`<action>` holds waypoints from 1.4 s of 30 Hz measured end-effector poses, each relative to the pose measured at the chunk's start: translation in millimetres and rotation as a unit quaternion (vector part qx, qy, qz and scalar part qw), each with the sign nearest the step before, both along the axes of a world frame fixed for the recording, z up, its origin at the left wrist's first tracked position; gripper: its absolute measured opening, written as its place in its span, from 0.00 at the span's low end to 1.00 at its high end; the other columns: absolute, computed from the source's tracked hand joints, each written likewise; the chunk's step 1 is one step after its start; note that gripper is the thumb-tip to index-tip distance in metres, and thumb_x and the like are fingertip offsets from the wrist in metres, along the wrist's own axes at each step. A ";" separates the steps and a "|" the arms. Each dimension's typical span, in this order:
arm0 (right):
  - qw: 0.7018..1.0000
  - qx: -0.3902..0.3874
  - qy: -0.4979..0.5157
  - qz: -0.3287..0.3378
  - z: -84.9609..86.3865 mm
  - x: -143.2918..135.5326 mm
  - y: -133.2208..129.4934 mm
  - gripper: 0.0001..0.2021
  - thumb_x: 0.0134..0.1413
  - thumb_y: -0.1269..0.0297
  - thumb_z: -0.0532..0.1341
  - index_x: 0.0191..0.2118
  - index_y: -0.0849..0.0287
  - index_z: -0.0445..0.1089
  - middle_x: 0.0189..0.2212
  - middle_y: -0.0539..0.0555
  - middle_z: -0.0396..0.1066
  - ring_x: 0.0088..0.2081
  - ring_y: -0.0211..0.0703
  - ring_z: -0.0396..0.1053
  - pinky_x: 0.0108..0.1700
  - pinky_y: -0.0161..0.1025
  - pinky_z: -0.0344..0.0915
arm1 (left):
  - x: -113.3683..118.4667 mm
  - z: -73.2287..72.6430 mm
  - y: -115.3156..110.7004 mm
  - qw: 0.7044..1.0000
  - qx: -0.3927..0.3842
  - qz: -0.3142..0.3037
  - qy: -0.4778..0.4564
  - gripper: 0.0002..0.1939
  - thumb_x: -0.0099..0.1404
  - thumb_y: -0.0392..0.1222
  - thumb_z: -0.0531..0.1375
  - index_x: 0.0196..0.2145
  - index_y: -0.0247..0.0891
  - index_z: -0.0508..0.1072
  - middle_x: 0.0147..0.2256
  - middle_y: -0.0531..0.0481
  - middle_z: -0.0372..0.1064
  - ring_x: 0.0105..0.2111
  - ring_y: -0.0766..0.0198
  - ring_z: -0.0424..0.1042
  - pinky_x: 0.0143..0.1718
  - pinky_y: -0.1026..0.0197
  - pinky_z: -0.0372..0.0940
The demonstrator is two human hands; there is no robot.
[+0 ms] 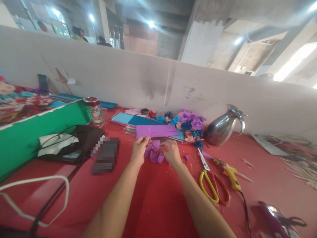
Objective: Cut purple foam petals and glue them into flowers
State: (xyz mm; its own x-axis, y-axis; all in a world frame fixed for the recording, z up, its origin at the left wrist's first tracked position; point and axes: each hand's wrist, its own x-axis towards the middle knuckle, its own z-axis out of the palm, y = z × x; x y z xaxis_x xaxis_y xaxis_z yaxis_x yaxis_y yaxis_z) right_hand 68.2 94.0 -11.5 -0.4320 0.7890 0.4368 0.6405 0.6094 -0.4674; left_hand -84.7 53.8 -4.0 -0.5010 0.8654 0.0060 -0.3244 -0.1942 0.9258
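My left hand [140, 148] is closed in a pinch on a thin purple paper strip [149, 132], which sticks up above the fingertips. Opposite it, my right hand [171, 151] has its thumb and fingers curled together; whatever lies between them is too small to make out. Several cut purple paper petals [154, 156] lie on the red table between and just below the hands. Behind them, a purple paper sheet [157, 131] rests on blue sheets [143, 120]. Small purple scraps [187, 160] are scattered beside my right hand.
Scissors [207, 178] and a yellow glue gun [230, 172] lie at right. Paper flowers [190, 121] and a metal jug [224, 127] stand behind. A glass jar [95, 112], a blurred-out dark object [106, 156] and a black bag [86, 138] are at left.
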 end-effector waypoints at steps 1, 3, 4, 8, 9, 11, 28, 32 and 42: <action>1.000 0.004 -0.023 0.004 1.7 -0.9 -1.9 0.12 0.48 0.76 0.58 0.34 0.55 0.77 0.34 0.54 0.72 0.41 0.45 0.63 0.45 0.40 0.58 | 0.2 1.1 -0.5 1.000 0.002 0.001 0.002 0.19 0.43 0.53 0.68 0.26 0.35 0.73 0.21 0.54 0.67 0.20 0.72 0.58 0.23 0.67 0.52; 0.996 0.015 -0.084 0.007 5.2 -4.4 -4.9 0.13 0.47 0.76 0.59 0.35 0.53 0.77 0.35 0.54 0.71 0.42 0.47 0.61 0.44 0.39 0.57 | 0.9 3.5 -2.2 1.000 0.003 0.001 0.006 0.18 0.43 0.53 0.68 0.25 0.35 0.73 0.21 0.55 0.66 0.19 0.73 0.55 0.22 0.68 0.50; 0.993 0.022 -0.115 0.009 7.0 -6.7 -5.7 0.13 0.47 0.76 0.59 0.34 0.53 0.77 0.35 0.55 0.70 0.43 0.47 0.61 0.43 0.40 0.57 | 1.3 4.4 -3.0 1.000 0.003 -0.001 0.008 0.18 0.43 0.52 0.68 0.25 0.35 0.73 0.20 0.55 0.66 0.19 0.73 0.54 0.22 0.68 0.50; 0.984 0.052 -0.168 0.016 14.4 -13.0 -3.4 0.09 0.51 0.72 0.59 0.32 0.54 0.77 0.35 0.56 0.71 0.44 0.48 0.61 0.45 0.42 0.57 | 2.1 4.5 -4.2 1.000 -0.007 -0.007 0.009 0.17 0.42 0.51 0.68 0.24 0.35 0.73 0.19 0.56 0.65 0.18 0.73 0.54 0.21 0.67 0.49; 0.986 0.052 -0.159 0.015 16.2 -12.6 -2.2 0.09 0.52 0.71 0.58 0.32 0.54 0.77 0.35 0.56 0.71 0.44 0.48 0.61 0.46 0.42 0.57 | 2.0 3.9 -3.9 1.000 -0.010 -0.006 0.006 0.17 0.42 0.51 0.68 0.23 0.35 0.72 0.19 0.56 0.65 0.18 0.73 0.54 0.21 0.67 0.49; 0.992 0.027 -0.124 0.011 19.8 -8.9 -0.7 0.10 0.51 0.72 0.58 0.33 0.55 0.77 0.34 0.55 0.72 0.43 0.46 0.64 0.46 0.40 0.59 | 1.4 2.8 -3.3 1.000 -0.015 -0.005 -0.002 0.18 0.41 0.52 0.68 0.23 0.35 0.72 0.19 0.55 0.65 0.17 0.74 0.53 0.20 0.67 0.48; 0.965 -0.079 0.250 -0.010 14.4 57.5 -72.9 0.11 0.53 0.67 0.55 0.37 0.54 0.75 0.34 0.52 0.77 0.37 0.44 0.74 0.43 0.40 0.69 | 56.9 15.3 -32.1 0.971 -0.053 -0.235 -0.001 0.14 0.42 0.44 0.71 0.26 0.35 0.75 0.22 0.54 0.67 0.20 0.72 0.61 0.23 0.67 0.53; 0.904 -0.193 0.381 0.006 20.6 54.9 -72.9 0.15 0.51 0.65 0.57 0.45 0.57 0.69 0.33 0.53 0.76 0.32 0.42 0.73 0.37 0.38 0.69 | 63.5 19.3 -39.8 0.971 -0.049 -0.228 0.049 0.12 0.41 0.42 0.71 0.25 0.36 0.76 0.26 0.51 0.72 0.27 0.66 0.67 0.32 0.63 0.60; 0.816 -0.299 0.494 -0.029 26.2 57.7 -64.5 0.09 0.41 0.59 0.65 0.28 0.59 0.74 0.23 0.50 0.73 0.26 0.37 0.66 0.31 0.35 0.63 | 69.1 14.6 -39.2 0.976 -0.046 -0.194 0.083 0.17 0.47 0.47 0.68 0.34 0.39 0.74 0.31 0.53 0.70 0.30 0.68 0.66 0.33 0.66 0.60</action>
